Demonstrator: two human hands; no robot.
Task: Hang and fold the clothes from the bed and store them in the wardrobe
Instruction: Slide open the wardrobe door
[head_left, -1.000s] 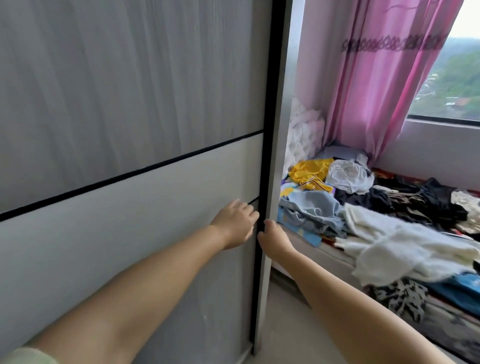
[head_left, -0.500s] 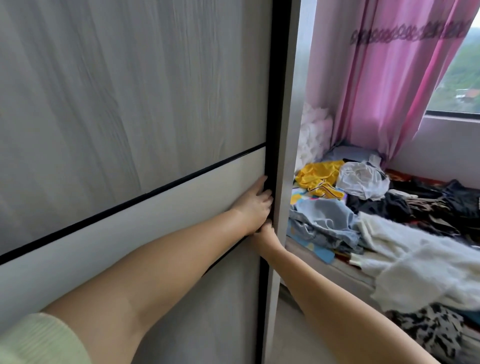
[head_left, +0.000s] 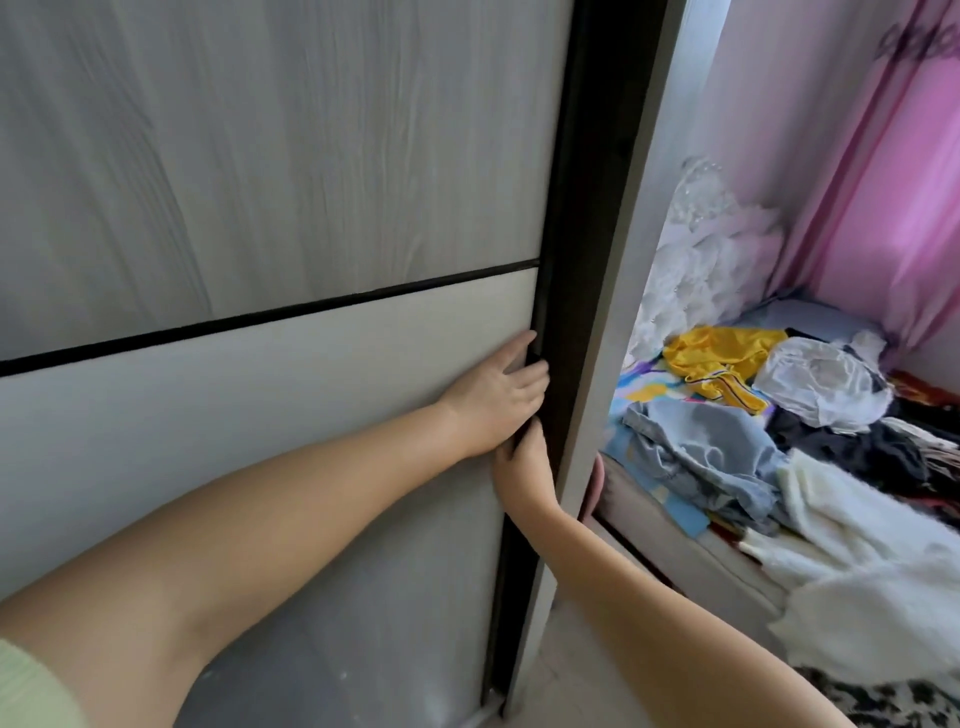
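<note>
The grey wood-grain sliding wardrobe door (head_left: 270, 208) fills the left of the view, and its black right edge (head_left: 571, 249) runs top to bottom. My left hand (head_left: 493, 397) grips that edge, fingers curled round it. Just below, my right hand (head_left: 522, 465) holds the same edge with its fingertips hidden in the dark gap. The bed (head_left: 675, 551) at the right carries a pile of clothes: a yellow garment (head_left: 719, 356), a white sheer one (head_left: 826, 384), light blue denim (head_left: 701, 449), black items (head_left: 852, 447) and a white fluffy garment (head_left: 862, 551).
The wardrobe's pale side panel (head_left: 623, 322) stands between the door and the bed. A pink curtain (head_left: 893, 182) hangs at the far right above a white ruffled cloth (head_left: 701, 260). A strip of floor (head_left: 571, 675) lies between wardrobe and bed.
Both hands reached the door's black edge and took hold of it, the left above the right. The view has come closer, and the dark strip beside the door looks wider.
</note>
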